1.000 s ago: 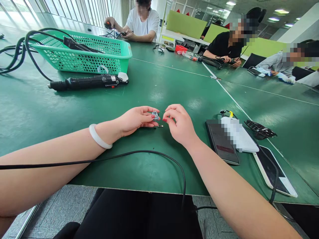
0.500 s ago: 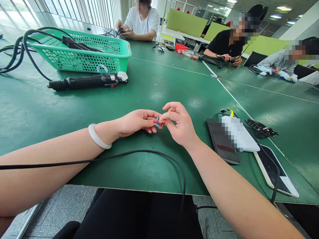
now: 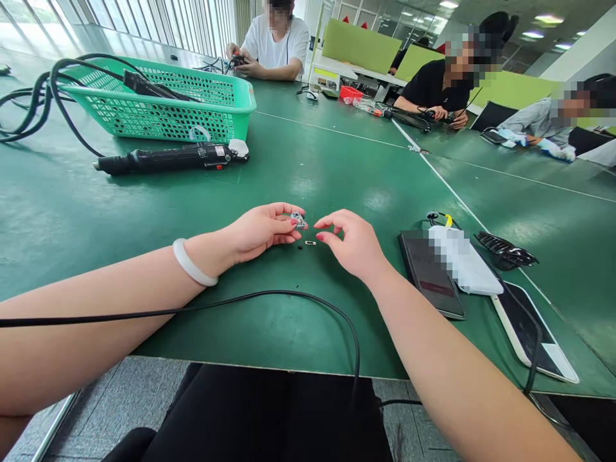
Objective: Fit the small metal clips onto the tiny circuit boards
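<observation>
A small grey part [image 3: 298, 219] is pinched between the thumb and fingers of my left hand [image 3: 262, 232], low over the green table. My right hand [image 3: 350, 244] is just to the right, its thumb and index finger apart with nothing visible between them. On the table between the two hands lies a small light-coloured metal piece [image 3: 310, 243], close to my right thumb tip. A tiny black piece [image 3: 300, 248] sits just left of it, below my left fingertips.
A green basket [image 3: 168, 122] and a black electric screwdriver [image 3: 168, 159] are at the back left. A black cable [image 3: 283, 293] crosses the front. Phones [image 3: 433, 276], a white device [image 3: 464, 260] and a black clip [image 3: 507, 249] lie right. Three people sit across the table.
My right hand has moved off the grey part and opened. My left hand keeps the part, raised slightly and turned. The metal and black pieces now show on the table.
</observation>
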`<state>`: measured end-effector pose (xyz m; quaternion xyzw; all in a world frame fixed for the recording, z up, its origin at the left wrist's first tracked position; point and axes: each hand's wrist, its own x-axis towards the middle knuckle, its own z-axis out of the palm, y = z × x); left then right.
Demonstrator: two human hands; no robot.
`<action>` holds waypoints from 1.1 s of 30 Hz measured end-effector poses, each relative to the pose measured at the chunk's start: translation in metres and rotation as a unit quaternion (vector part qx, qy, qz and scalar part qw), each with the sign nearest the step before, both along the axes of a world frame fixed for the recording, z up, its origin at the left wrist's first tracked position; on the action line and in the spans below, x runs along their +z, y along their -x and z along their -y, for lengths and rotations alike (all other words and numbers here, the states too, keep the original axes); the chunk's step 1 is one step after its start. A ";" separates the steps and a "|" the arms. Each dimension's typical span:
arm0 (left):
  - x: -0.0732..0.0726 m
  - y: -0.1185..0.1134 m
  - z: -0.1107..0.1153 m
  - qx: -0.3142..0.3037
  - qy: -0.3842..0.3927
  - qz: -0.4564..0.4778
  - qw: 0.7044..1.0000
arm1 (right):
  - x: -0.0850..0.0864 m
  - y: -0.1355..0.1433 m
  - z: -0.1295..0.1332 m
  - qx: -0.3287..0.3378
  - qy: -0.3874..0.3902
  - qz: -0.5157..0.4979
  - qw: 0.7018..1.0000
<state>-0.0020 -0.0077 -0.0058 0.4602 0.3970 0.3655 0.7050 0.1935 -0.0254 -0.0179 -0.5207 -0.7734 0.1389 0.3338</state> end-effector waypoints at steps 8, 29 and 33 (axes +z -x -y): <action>0.000 -0.002 -0.001 0.050 0.022 0.009 0.998 | -0.007 0.003 -0.004 0.015 0.064 0.110 0.992; -0.002 -0.004 -0.002 0.090 0.028 -0.018 0.995 | -0.005 0.022 0.007 0.070 -0.013 0.130 0.989; -0.001 -0.004 -0.001 0.083 0.024 -0.025 0.996 | -0.001 0.017 0.009 0.015 0.022 -0.016 1.000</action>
